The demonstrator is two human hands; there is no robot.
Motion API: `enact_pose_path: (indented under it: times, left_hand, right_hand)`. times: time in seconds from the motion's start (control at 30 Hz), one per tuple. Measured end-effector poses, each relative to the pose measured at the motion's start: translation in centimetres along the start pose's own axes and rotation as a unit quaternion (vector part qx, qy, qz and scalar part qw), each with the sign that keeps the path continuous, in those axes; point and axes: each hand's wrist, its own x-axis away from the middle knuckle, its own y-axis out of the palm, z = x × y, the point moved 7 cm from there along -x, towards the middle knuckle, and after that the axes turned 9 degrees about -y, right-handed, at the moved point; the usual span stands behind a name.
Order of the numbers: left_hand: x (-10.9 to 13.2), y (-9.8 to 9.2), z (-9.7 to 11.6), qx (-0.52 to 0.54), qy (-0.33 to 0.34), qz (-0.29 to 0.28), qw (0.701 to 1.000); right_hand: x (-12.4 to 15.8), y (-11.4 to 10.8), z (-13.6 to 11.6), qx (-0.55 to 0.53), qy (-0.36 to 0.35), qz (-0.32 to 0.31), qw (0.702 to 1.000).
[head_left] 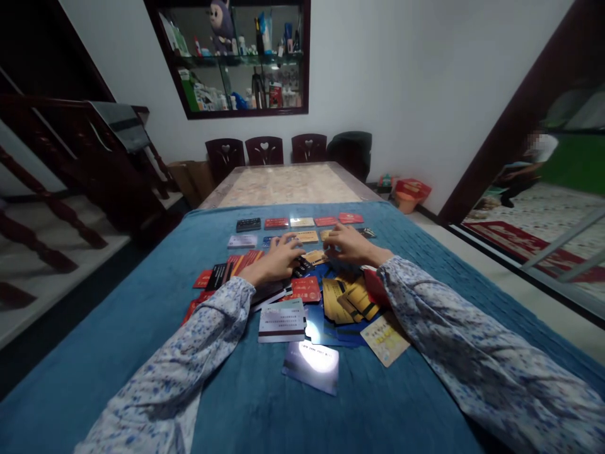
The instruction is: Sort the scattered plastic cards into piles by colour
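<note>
My left hand (pixel 278 257) reaches over the middle of a loose pile of cards, its fingers bent and apart, near a black card (pixel 302 267). Beside it on the right, my right hand (pixel 350 244) is low over the cloth. Its fingers curve down by a gold card (pixel 325 235) that they partly cover. Between the hands lies another gold card (pixel 314 257). Closer to me are a red card (pixel 305 289), several overlapping gold cards (pixel 347 299), a silver card (pixel 282 321) and a shiny lavender card (pixel 312 366). The hands hide part of the pile.
Two rows of cards run across the blue cloth (pixel 155 290) beyond the pile, among them a black card (pixel 248 224) and a red card (pixel 350 218). Dark chairs (pixel 263 151) stand behind the table. At far right, a person (pixel 529 161) sits beyond a doorway.
</note>
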Motion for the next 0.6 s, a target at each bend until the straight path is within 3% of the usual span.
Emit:
enact_pose_path:
  times: [0.27, 0.6]
  left_hand:
    - [0.8, 0.2, 2.7, 0.042, 0.041, 0.007, 0.998]
    - [3.1, -0.1, 5.6, 0.059, 0.093, 0.018, 0.994]
  right_hand:
    - [1.7, 0.1, -2.2, -0.004, 0.033, -0.065, 0.997]
    - [2.5, 0.4, -5.0, -0.017, -0.044, -0.004, 0.999]
